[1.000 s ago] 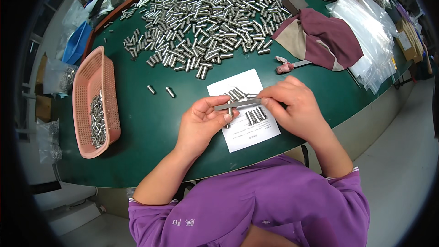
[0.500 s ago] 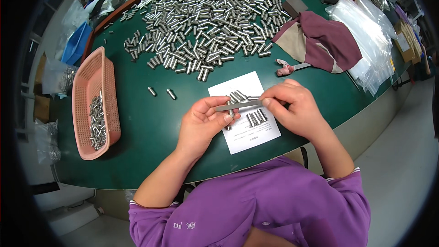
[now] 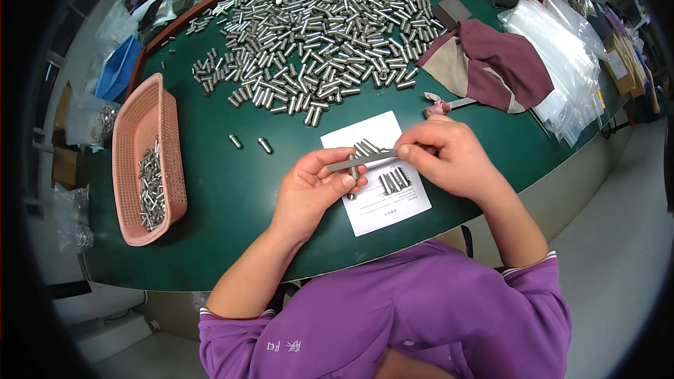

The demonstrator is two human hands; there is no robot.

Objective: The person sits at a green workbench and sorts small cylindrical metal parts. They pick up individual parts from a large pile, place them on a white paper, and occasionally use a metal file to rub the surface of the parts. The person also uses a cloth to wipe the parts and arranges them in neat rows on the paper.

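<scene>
My left hand (image 3: 312, 186) is closed around a small metal pin (image 3: 353, 174), held upright between thumb and fingers. A flat, narrow grey metal file (image 3: 365, 161) lies across that pin, touching it near its upper part. My right hand (image 3: 444, 158) pinches the far end of the file between thumb and fingertips. Beneath both hands is a white printed sheet (image 3: 375, 224). Several short metal pins (image 3: 394, 180) lie in a row on the sheet, and more pins (image 3: 365, 147) rest just behind the file, partly hidden by it.
A big heap of metal pins (image 3: 316, 28) covers the far part of the green table (image 3: 232, 253). At left stands a pink basket (image 3: 123, 168) with pins inside. Two loose pins (image 3: 264, 144) lie between. Far right are a maroon cloth (image 3: 498, 63) and clear plastic bags (image 3: 554, 56).
My right hand has shifted slightly left, and the file's left end now reaches a little further past the pin. My left hand stays nearly still.
</scene>
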